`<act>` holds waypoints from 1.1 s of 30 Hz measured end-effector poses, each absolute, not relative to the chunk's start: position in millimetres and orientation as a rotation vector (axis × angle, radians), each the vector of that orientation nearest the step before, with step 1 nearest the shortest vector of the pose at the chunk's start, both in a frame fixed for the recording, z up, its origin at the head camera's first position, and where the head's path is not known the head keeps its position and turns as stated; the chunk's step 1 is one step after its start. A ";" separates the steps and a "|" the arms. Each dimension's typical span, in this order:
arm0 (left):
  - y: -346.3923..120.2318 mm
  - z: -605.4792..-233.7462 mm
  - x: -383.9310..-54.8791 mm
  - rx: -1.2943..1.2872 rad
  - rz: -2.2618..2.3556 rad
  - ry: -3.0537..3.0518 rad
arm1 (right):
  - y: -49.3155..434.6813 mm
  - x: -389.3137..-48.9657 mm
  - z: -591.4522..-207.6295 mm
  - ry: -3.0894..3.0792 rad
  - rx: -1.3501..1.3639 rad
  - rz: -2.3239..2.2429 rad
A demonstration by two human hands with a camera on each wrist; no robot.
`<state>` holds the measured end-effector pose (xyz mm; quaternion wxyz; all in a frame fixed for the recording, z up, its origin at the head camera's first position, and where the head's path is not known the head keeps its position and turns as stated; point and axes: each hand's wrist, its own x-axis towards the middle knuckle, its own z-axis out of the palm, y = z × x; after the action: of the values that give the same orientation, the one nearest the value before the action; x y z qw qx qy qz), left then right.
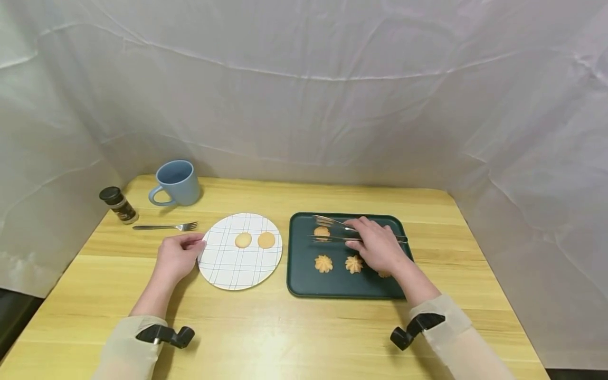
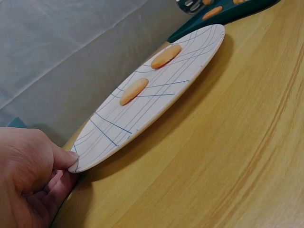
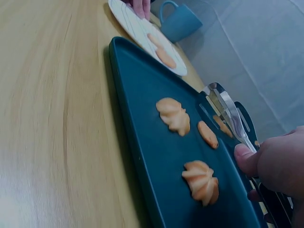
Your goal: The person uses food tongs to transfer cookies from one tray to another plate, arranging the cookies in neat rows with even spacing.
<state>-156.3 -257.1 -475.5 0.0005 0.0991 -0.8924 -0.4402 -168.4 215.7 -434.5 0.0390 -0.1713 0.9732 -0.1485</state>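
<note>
My left hand pinches the left rim of a white plate with blue crossing lines, thumb on top and fingers underneath. Two round, flat cookies lie on that plate. Over a dark green tray, my right hand grips metal tongs with slotted ends. The tongs' two arms are spread, one on each side of a round cookie at the tray's back left. Nearer the front are swirled, flower-shaped cookies, one of them partly hidden under my right wrist.
Behind the left hand, a fork lies on the wooden table. A blue mug and a black-capped spice jar stand at the back left. Pale fabric hangs around the table's back and sides.
</note>
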 end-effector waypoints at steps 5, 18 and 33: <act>-256.3 -475.6 -157.6 0.314 -1.385 -2.798 | 222.8 -171.6 -438.2 2.996 -0.518 -0.455; -257.9 -477.0 -158.2 0.300 -1.369 -2.798 | 230.0 -177.5 -447.0 2.997 -0.524 -0.455; -257.6 -478.5 -156.9 0.317 -1.369 -2.799 | 229.2 -180.3 -451.8 3.027 -0.558 -0.378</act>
<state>-156.9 -257.6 -478.5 0.0048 0.1012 -0.8937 -0.4372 -180.3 229.2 -451.8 0.0203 -0.1800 0.9759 -0.1219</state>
